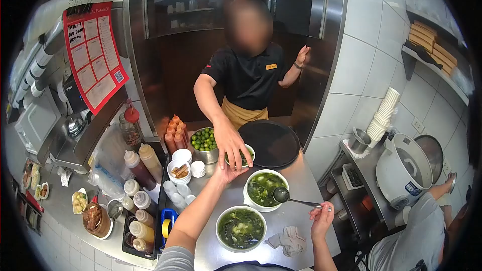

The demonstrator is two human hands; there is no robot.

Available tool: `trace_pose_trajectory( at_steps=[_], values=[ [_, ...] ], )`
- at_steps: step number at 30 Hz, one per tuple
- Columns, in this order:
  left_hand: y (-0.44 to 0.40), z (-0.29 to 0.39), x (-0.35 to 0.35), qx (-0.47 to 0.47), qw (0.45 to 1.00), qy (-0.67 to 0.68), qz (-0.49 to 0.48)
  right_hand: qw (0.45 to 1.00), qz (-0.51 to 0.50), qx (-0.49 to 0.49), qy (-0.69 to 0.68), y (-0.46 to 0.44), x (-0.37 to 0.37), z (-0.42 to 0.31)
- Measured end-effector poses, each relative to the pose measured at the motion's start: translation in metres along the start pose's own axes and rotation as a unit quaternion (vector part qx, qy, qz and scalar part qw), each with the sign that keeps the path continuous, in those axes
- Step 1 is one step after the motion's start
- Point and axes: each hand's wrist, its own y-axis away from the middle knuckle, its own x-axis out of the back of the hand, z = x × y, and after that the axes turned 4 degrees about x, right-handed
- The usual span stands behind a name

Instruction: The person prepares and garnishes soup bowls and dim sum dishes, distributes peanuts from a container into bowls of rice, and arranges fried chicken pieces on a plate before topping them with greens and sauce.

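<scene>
So the left hand (pixel 230 173) is stretched out across the metal counter (pixel 312 185), right up against the near side of a small white bowl (pixel 252 156) with something green in it. A co-worker's hand (pixel 232 145) comes down over that same bowl from the far side and covers a good bit of it, so I honestly can't tell how firm the left hand's grip is, or who's carrying the weight. The right hand (pixel 321 220) is easier: fingers curled around the handle end of a metal ladle (pixel 281 194), and the scoop end is over the right side of the farther soup bowl (pixel 246 193). The nearer soup bowl (pixel 220 236) sits just in front of that one, also full of green, leafy soup, with a crumpled cloth (pixel 288 241) lying to its right. Past the farther bowl there's a big round black tray (pixel 271 143), and a metal pot of green limes (pixel 203 139) is on the left, near the co-worker's forearm. Squeeze bottles (pixel 140 229) crowd the left side, next to a blue tape dispenser (pixel 164 216). Over on the right there's a big rice cooker (pixel 396 190) on its own bench.
</scene>
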Motion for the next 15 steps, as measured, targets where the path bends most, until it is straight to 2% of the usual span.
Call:
trace_pose_trajectory(
  at_steps=[2,5,9,14,15],
  values=[
    [-0.003,0.002,-0.003,0.000,0.999,0.013,0.030,1.000,0.000,-0.004,0.014,0.000,-0.001,-0.002],
    [-0.011,0.004,-0.004,-0.005,1.000,0.029,-0.009,1.000,-0.007,0.001,0.016,-0.002,0.001,-0.005],
    [-0.020,0.018,-0.021,-0.014,0.999,0.011,0.028,1.000,-0.009,0.002,0.009,-0.001,0.000,-0.006],
    [-0.038,0.037,-0.027,-0.008,1.000,0.012,0.009,1.000,-0.014,0.000,0.018,0.000,0.002,-0.005],
    [-0.042,0.040,-0.030,-0.006,0.999,0.020,0.048,1.000,-0.014,0.001,0.018,0.001,0.002,-0.004]
  ],
)
